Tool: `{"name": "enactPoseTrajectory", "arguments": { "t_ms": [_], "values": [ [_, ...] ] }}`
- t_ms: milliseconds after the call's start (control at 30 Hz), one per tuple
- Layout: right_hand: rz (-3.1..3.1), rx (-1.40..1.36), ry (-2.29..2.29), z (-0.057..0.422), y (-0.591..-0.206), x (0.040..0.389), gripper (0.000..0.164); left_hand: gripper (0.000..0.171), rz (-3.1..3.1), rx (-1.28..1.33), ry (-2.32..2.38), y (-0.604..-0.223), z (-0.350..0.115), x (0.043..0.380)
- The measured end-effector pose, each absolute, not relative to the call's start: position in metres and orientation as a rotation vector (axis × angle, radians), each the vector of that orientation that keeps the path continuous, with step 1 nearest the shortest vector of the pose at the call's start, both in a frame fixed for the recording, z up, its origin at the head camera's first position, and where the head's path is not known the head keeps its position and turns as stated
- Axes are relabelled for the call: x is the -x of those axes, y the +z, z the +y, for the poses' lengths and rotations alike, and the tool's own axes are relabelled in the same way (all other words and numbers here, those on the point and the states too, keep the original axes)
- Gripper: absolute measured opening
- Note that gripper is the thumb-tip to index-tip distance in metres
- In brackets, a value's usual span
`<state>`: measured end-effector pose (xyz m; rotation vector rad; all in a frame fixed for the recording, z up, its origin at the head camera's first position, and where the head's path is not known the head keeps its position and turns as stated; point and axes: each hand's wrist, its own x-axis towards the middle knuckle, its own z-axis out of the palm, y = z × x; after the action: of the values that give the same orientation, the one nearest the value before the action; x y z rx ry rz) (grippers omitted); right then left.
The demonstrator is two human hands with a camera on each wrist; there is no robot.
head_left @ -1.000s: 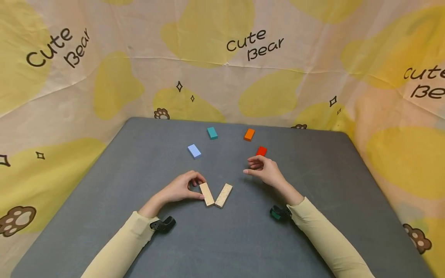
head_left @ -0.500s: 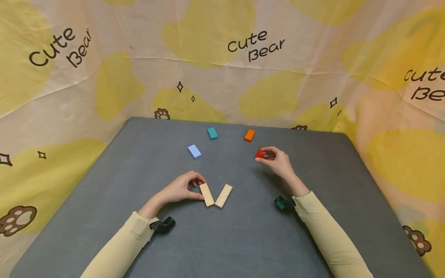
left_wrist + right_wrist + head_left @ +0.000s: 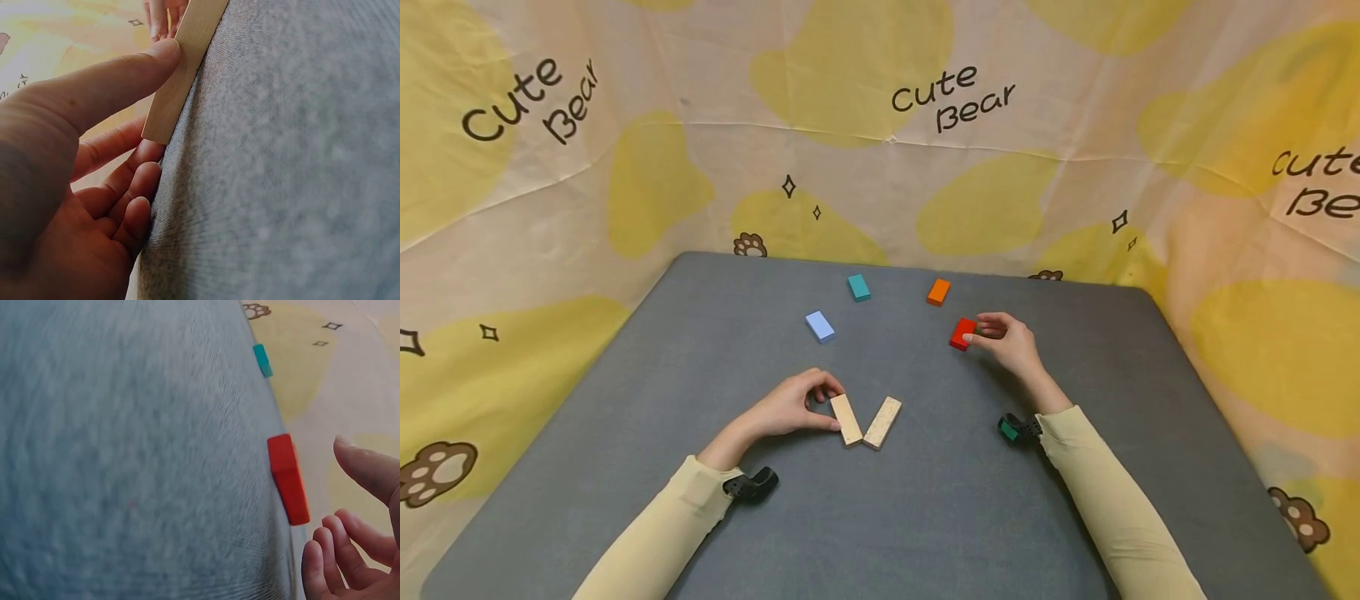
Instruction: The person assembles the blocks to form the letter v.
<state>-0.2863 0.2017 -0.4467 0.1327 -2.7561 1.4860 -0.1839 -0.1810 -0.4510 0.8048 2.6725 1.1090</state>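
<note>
Two plain wooden blocks lie flat in a V, their near ends close together. My left hand [image 3: 790, 404] holds the left wooden block [image 3: 847, 419]: the thumb presses its long side and the fingertips meet its far end. In the left wrist view that wooden block [image 3: 181, 81] rests on the cloth under the thumb. The right wooden block [image 3: 882, 422] lies free. My right hand [image 3: 1011, 346] hovers at the right side of a red block [image 3: 961, 334], thumb overlapping it in the head view. In the right wrist view a gap shows between the relaxed fingers and the red block [image 3: 287, 478].
Farther back on the grey table [image 3: 715, 333] lie an orange block [image 3: 937, 292], a teal block [image 3: 859, 287] and a light blue block [image 3: 819, 327]. A patterned cloth [image 3: 850, 125] hangs behind and along the sides.
My right hand has moved back and to the right, across the red block to its right side. My left hand stays on the wooden block.
</note>
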Motion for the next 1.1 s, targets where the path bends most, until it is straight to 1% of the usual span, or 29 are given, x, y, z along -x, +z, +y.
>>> {"name": "enactPoseTrajectory", "arguments": {
  "t_ms": [333,1100],
  "values": [
    [-2.812,-0.120,1.451,0.2046,-0.4513,0.2933,0.067,0.043,2.675,-0.814,1.112,-0.4514,-0.1812,0.1850],
    [-2.898,-0.163,1.403,0.2016,-0.4579,0.2957,0.073,0.043,2.680,-0.802,1.105,-0.4515,-0.1806,0.1848]
  ]
}}
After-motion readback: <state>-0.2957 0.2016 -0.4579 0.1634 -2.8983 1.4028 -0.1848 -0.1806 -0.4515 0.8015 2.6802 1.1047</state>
